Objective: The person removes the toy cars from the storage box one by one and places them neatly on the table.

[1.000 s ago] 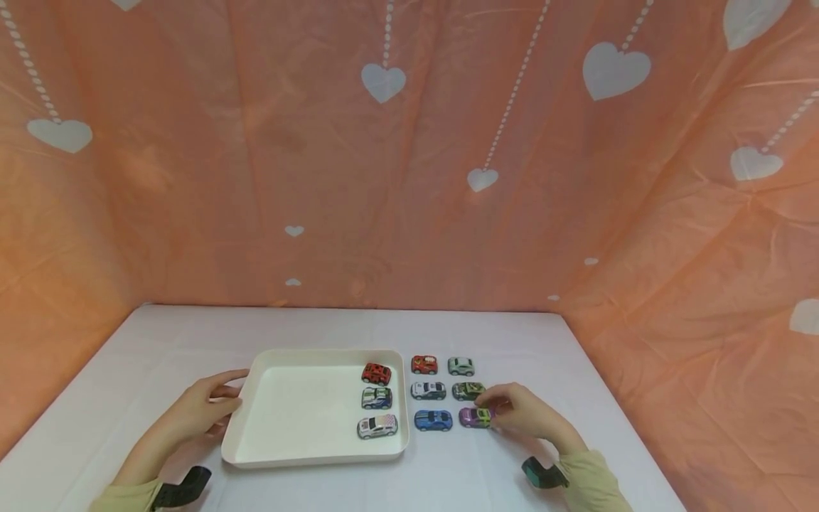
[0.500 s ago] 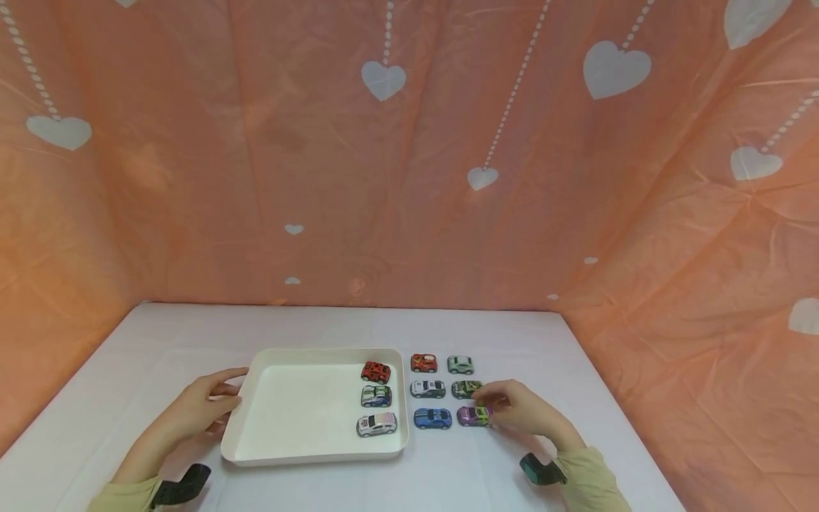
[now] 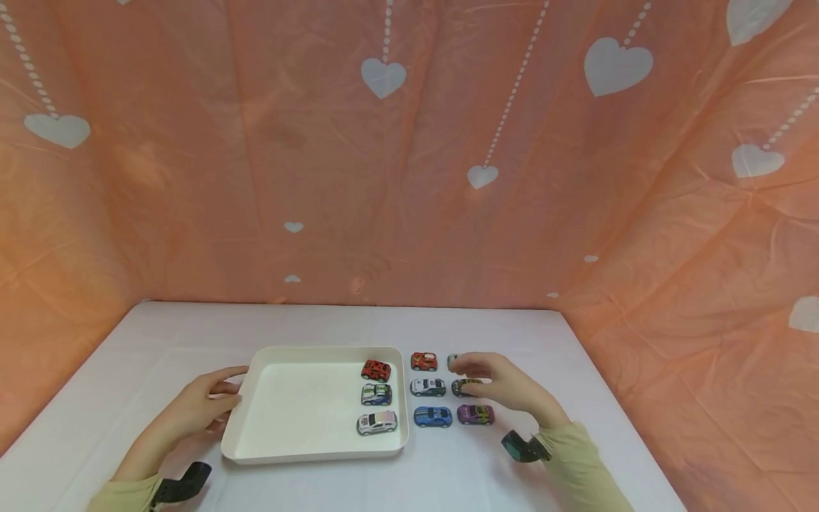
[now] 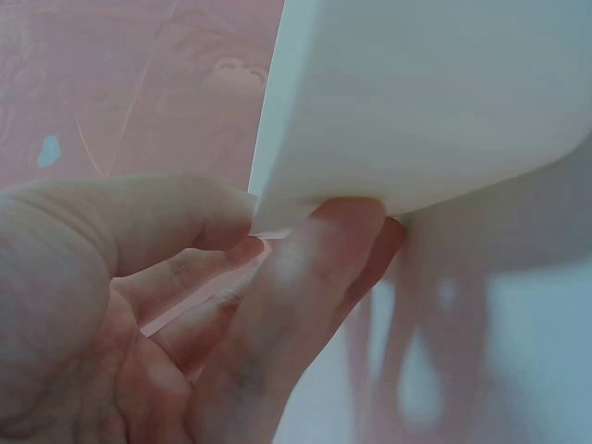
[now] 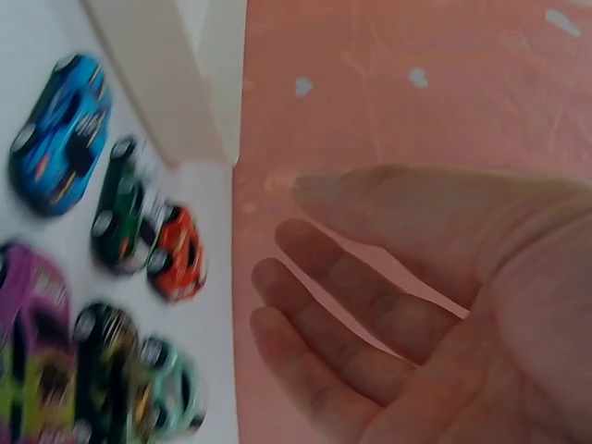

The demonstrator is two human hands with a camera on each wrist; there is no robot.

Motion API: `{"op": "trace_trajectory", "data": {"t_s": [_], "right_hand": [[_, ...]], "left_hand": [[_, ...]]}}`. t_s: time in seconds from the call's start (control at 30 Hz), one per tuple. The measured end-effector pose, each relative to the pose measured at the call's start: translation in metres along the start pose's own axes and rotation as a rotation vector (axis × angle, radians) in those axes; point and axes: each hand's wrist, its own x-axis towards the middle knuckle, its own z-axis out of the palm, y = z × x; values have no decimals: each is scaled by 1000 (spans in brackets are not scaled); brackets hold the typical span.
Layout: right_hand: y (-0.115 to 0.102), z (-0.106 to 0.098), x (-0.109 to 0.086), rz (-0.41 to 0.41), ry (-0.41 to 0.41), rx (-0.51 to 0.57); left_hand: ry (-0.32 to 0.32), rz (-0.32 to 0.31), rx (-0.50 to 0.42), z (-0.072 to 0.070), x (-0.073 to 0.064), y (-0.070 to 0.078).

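My left hand (image 3: 203,404) rests at the left wall of a white tray (image 3: 237,448); in the left wrist view thumb and index fingertips touch the tray's wall (image 4: 444,102). On the tray's right side sit a red toy car (image 3: 375,370), a white-green-blue one (image 3: 376,395) and a silver one (image 3: 377,423). Relaxed and holding nothing, my right hand (image 3: 505,380) hovers over the right column of toy cars. It partly hides a mint-green car (image 5: 176,388) and a camouflage car (image 3: 463,387); a purple-green car (image 3: 475,414) lies just nearer me.
Between the tray and that column stand a red-orange toy car (image 3: 424,361), a white police-style car (image 3: 427,387) and a blue car (image 3: 432,417). A white cloth covers the table (image 3: 320,491). Orange curtains (image 3: 409,256) with hearts enclose its back and sides.
My right hand has left the purple-green car and moved away from me and up, over the camouflage and mint-green cars. My left hand and the tray keep their places.
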Motion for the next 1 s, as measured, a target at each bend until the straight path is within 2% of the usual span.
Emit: {"op": "trace_trajectory", "data": {"t_s": [0.17, 0.4, 0.67, 1.0], "right_hand": [[-13, 6, 19, -50, -18, 10], [-29, 18, 47, -106, -60, 87], [-34, 36, 75, -89, -78, 98], [-36, 52, 101, -93, -97, 149]], "left_hand": [[-6, -10, -10, 0, -1, 1], [-14, -1, -23, -1, -1, 2], [-21, -17, -51, -1, 0, 0], [-20, -2, -22, -1, -1, 2]]}}
